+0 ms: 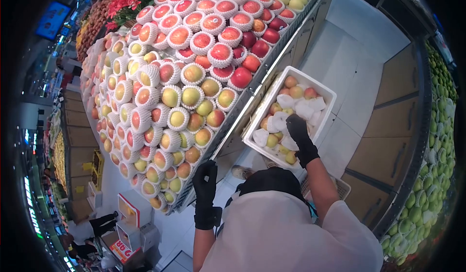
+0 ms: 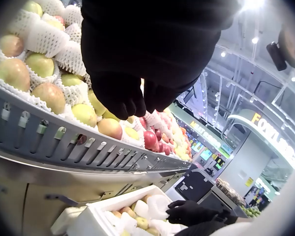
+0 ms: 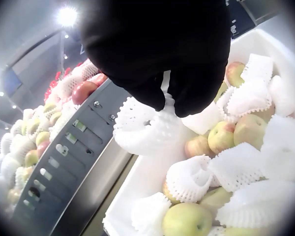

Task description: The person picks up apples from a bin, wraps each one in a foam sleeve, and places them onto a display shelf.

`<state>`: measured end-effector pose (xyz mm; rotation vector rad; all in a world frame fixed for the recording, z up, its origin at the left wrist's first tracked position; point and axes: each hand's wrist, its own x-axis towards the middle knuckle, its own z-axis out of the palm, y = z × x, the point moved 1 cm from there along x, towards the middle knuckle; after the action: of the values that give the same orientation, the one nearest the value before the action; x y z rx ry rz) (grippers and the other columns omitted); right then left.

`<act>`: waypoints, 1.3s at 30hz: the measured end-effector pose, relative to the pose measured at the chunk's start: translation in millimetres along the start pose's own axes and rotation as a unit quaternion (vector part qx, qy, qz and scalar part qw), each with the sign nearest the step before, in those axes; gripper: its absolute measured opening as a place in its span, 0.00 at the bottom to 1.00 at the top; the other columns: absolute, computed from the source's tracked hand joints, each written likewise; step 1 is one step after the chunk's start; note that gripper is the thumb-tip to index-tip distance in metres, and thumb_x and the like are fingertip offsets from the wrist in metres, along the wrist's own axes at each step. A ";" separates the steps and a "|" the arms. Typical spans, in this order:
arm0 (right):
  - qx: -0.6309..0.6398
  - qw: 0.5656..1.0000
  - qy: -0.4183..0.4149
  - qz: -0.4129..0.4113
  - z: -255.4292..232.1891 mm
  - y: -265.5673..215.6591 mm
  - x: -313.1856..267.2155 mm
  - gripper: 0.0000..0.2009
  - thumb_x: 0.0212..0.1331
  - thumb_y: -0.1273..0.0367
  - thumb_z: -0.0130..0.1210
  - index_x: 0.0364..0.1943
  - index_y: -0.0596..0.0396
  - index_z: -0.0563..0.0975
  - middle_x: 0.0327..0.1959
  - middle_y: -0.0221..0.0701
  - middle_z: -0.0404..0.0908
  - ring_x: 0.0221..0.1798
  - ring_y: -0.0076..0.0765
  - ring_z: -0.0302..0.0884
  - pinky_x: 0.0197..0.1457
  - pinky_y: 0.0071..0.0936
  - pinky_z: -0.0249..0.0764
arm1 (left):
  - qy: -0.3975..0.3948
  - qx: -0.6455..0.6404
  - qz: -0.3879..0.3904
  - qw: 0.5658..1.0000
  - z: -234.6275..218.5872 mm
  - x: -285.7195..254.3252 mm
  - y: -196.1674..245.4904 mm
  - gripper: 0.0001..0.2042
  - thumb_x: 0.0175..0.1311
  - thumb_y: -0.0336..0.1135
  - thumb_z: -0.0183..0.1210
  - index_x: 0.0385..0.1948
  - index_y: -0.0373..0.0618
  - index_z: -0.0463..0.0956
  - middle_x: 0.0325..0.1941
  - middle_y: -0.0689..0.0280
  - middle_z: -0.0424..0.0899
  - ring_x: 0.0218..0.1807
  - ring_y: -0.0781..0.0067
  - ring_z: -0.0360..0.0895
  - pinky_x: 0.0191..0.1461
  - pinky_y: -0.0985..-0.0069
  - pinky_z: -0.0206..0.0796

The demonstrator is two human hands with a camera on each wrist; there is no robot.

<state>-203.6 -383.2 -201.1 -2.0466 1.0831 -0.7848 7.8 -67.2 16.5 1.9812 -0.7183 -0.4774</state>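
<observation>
Right hand (image 1: 299, 133) is pinching a white foam net (image 3: 142, 129) between thumb and fingers, over the white box (image 1: 312, 80). Inside, apples (image 3: 187, 220) and other foam nets (image 3: 237, 166) are lying mixed. Left hand (image 1: 205, 180) is hovering near the slatted grey rail (image 2: 142, 162), fingers loosely curled, gripping nothing visible. Behind the rail, netted fruit (image 1: 220, 52) is sitting stacked.

PLACE: shop, fresh-fruit section | DISPLAY: apples (image 1: 193, 73) heaped, many in white foam nets (image 2: 48, 37), on a slatted-edge stand (image 2: 44, 147); green fruit (image 1: 417, 204) banked across the aisle (image 1: 359, 68) | SIGNAGE: glowing overhead lettering (image 2: 278, 140), sign with big numerals (image 1: 121, 251) | LIGHTING: ceiling spotlights (image 2: 255, 40)
</observation>
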 end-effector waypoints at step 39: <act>0.088 0.973 -0.207 -0.056 -27.6 -205.5 9.0 0.13 0.48 0.69 0.63 0.40 0.52 0.84 0.35 0.40 0.85 0.40 0.48 0.83 0.48 0.40 0.78 | 0.027 0.091 0.089 0.991 69.6 37.6 25.5 0.17 0.56 0.22 0.60 0.49 0.41 0.78 0.59 0.50 0.76 0.53 0.56 0.79 0.45 0.71 0.75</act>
<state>-127.9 -312.5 -21.2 -2.0119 0.6471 -0.4554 -12.5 -146.8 3.9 2.0655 -0.9223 -0.2567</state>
